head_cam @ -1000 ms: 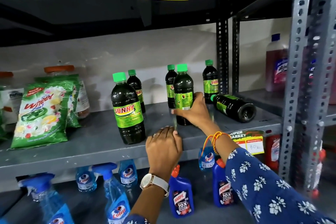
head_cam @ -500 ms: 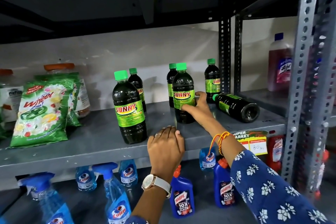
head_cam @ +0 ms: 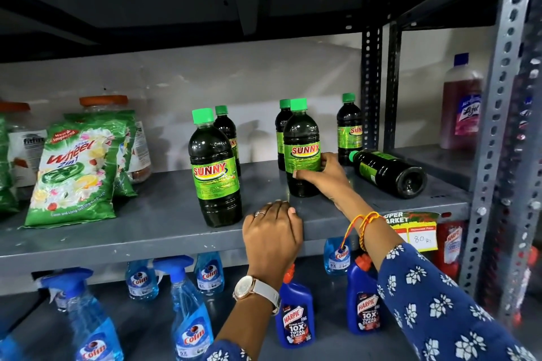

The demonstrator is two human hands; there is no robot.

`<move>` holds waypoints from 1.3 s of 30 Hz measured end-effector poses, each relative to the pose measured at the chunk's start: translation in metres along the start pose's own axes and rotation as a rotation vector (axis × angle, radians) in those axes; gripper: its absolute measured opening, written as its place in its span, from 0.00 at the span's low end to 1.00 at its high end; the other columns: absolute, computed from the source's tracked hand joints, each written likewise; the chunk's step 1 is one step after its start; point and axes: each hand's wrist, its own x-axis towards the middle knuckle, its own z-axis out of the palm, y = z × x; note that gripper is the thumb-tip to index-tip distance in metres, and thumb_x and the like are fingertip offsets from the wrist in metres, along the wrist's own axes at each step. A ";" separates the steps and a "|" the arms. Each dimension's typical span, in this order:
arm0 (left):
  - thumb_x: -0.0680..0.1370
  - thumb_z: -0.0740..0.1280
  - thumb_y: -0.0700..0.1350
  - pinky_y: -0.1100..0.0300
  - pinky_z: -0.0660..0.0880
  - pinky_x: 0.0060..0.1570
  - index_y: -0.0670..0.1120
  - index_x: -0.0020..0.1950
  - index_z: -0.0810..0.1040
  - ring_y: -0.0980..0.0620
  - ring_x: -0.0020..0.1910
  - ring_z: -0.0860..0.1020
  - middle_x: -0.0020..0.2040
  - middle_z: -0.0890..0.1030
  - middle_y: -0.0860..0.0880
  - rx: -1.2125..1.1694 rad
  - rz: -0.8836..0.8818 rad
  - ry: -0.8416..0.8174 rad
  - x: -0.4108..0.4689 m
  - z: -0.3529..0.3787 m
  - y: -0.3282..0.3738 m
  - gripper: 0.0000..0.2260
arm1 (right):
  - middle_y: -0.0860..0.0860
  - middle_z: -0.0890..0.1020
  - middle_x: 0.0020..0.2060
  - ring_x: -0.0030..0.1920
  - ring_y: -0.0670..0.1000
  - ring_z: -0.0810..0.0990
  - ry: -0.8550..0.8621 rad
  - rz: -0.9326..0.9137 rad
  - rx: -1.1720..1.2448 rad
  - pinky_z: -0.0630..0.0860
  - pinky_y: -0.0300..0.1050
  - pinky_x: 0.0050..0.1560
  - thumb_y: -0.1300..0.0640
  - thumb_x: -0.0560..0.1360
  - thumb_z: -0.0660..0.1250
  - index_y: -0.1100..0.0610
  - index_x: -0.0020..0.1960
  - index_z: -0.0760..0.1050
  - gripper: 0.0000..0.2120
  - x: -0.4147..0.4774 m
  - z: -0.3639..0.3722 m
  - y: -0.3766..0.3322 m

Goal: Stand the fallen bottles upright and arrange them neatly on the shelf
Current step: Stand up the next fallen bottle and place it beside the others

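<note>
Beside the right hand (head_cam: 318, 177), fallen bottle (head_cam: 388, 171).

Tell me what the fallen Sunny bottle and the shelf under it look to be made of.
Fallen bottle: likely clear, glossy plastic holding dark liquid; highlights on its moulded, dimpled base, green screw cap. Shelf: probably grey painted steel, matte and scuffed, with a folded front lip.

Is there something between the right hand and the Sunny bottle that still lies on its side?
Nothing visible. The right hand is on the upright Sunny bottle, and the fallen bottle lies just to its right on the shelf, with only bare shelf between them. Another upright bottle stands behind its cap end.
</note>
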 end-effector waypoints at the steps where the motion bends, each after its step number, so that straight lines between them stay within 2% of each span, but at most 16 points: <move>1: 0.75 0.56 0.46 0.57 0.70 0.40 0.45 0.42 0.83 0.50 0.38 0.81 0.40 0.84 0.49 0.001 -0.001 -0.002 0.000 0.000 0.000 0.15 | 0.53 0.77 0.52 0.51 0.50 0.75 0.000 0.009 0.028 0.69 0.41 0.47 0.57 0.64 0.76 0.60 0.61 0.66 0.30 0.000 0.000 -0.001; 5: 0.75 0.56 0.46 0.57 0.70 0.39 0.46 0.41 0.82 0.50 0.36 0.80 0.38 0.83 0.49 0.004 -0.006 -0.010 0.000 -0.003 0.001 0.15 | 0.52 0.76 0.50 0.50 0.50 0.75 0.004 0.029 0.099 0.69 0.36 0.39 0.57 0.65 0.76 0.61 0.62 0.65 0.31 -0.005 -0.002 -0.005; 9: 0.75 0.55 0.46 0.57 0.69 0.37 0.47 0.40 0.80 0.50 0.34 0.79 0.36 0.82 0.50 0.009 -0.016 -0.028 0.001 -0.005 0.001 0.14 | 0.54 0.81 0.52 0.47 0.49 0.76 0.005 0.011 -0.014 0.69 0.39 0.45 0.56 0.65 0.75 0.60 0.58 0.75 0.22 -0.010 -0.004 -0.008; 13: 0.75 0.55 0.46 0.57 0.69 0.36 0.47 0.40 0.80 0.50 0.34 0.79 0.36 0.82 0.50 0.015 -0.008 -0.032 0.000 -0.007 0.001 0.14 | 0.55 0.83 0.51 0.45 0.49 0.78 -0.007 -0.024 -0.071 0.72 0.36 0.39 0.55 0.65 0.75 0.59 0.54 0.78 0.20 -0.017 -0.009 -0.010; 22: 0.76 0.55 0.45 0.58 0.68 0.34 0.48 0.36 0.78 0.50 0.30 0.77 0.32 0.80 0.50 0.030 -0.031 -0.022 0.000 -0.012 0.005 0.14 | 0.51 0.84 0.46 0.45 0.48 0.82 -0.032 -0.100 -0.101 0.77 0.40 0.46 0.53 0.62 0.77 0.55 0.51 0.80 0.19 -0.048 -0.028 -0.011; 27: 0.76 0.55 0.45 0.57 0.68 0.33 0.47 0.36 0.78 0.48 0.29 0.77 0.32 0.80 0.49 0.037 -0.021 -0.010 0.000 -0.012 0.006 0.15 | 0.49 0.83 0.44 0.40 0.40 0.79 -0.054 -0.122 -0.085 0.72 0.25 0.35 0.54 0.63 0.76 0.56 0.53 0.80 0.19 -0.056 -0.033 -0.013; 30: 0.76 0.54 0.45 0.56 0.69 0.33 0.47 0.36 0.78 0.48 0.30 0.77 0.33 0.80 0.49 0.034 -0.015 -0.014 0.000 -0.011 0.005 0.14 | 0.48 0.82 0.44 0.39 0.39 0.78 -0.070 -0.125 -0.074 0.70 0.23 0.31 0.53 0.64 0.76 0.56 0.54 0.79 0.20 -0.059 -0.035 -0.013; 37: 0.75 0.55 0.45 0.56 0.70 0.33 0.47 0.38 0.80 0.46 0.30 0.78 0.34 0.81 0.48 0.088 -0.008 -0.003 0.000 -0.012 0.006 0.14 | 0.48 0.81 0.41 0.41 0.43 0.79 -0.085 -0.157 -0.053 0.70 0.25 0.35 0.54 0.65 0.76 0.56 0.52 0.80 0.16 -0.061 -0.038 -0.013; 39: 0.75 0.55 0.45 0.56 0.69 0.33 0.47 0.38 0.79 0.45 0.31 0.78 0.34 0.81 0.48 0.104 0.002 -0.003 0.000 -0.011 0.005 0.15 | 0.49 0.82 0.41 0.43 0.45 0.79 -0.096 -0.163 -0.050 0.72 0.31 0.40 0.54 0.65 0.75 0.56 0.52 0.81 0.16 -0.062 -0.038 -0.013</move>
